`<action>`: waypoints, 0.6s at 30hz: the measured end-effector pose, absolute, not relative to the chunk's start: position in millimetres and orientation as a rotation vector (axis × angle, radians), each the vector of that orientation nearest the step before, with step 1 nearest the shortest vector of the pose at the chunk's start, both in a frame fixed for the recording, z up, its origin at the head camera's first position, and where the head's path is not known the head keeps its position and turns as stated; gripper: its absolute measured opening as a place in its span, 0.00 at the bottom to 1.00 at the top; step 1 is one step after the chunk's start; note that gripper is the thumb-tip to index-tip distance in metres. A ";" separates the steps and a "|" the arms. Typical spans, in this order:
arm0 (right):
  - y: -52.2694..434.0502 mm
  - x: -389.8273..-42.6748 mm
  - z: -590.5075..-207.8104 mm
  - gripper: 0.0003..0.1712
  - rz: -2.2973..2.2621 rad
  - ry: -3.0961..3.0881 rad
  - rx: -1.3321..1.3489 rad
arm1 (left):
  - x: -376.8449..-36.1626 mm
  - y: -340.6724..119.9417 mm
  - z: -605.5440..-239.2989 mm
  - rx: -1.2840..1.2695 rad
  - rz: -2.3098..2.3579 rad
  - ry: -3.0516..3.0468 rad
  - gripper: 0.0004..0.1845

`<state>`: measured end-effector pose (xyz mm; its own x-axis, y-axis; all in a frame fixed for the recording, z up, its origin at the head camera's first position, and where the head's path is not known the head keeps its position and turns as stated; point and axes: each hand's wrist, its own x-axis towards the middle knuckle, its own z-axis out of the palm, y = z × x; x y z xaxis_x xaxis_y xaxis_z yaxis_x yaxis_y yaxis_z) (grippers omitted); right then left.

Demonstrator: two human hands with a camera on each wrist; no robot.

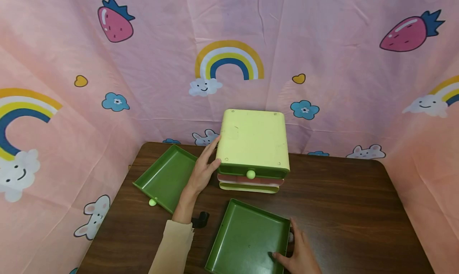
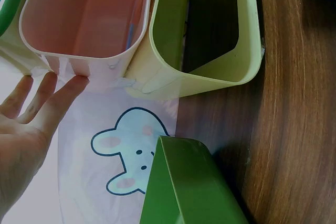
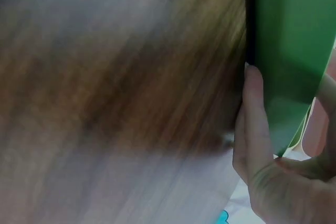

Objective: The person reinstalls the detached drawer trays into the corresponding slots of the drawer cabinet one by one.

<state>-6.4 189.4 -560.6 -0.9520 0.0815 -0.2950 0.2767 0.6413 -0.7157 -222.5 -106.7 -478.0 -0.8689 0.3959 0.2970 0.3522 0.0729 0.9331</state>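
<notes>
Down at the near edge, the right hand (image 1: 299, 252) grips the near right corner of a green drawer tray (image 1: 247, 238), thumb laid inside on its floor and fingers curled round the outer wall; the right wrist view shows those fingers (image 3: 251, 108) against the green side. This tray lies flat on the tabletop (image 1: 351, 202), holds nothing, and its long axis runs from the person toward the drawer unit (image 1: 254, 146), slightly slanted to the right. Its pale knob peeks out just by the hand, at the tray's right side. The left hand (image 1: 202, 172) is released, fingers straight, resting against the left side of the unit's yellow-green shell. That unit stands at the back of the tabletop with a green drawer (image 1: 251, 171) pushed in at the top and a pink drawer (image 1: 251, 181) beneath it. A second green tray (image 1: 165, 177), likewise bare inside, lies left of the left hand, angled, its knob toward the near edge.
</notes>
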 end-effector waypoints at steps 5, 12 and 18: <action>190.0 -3.2 -563.5 0.73 -1.237 2.545 0.287 | -213.2 -105.2 -460.6 0.814 1.939 2.283 0.40; 191.0 3.4 -566.9 0.76 -1.273 2.538 0.244 | -209.7 -103.3 -458.8 0.798 1.935 2.285 0.41; 192.7 5.1 -567.5 0.78 -1.353 2.444 0.233 | -211.1 -105.7 -459.5 0.786 1.944 2.281 0.42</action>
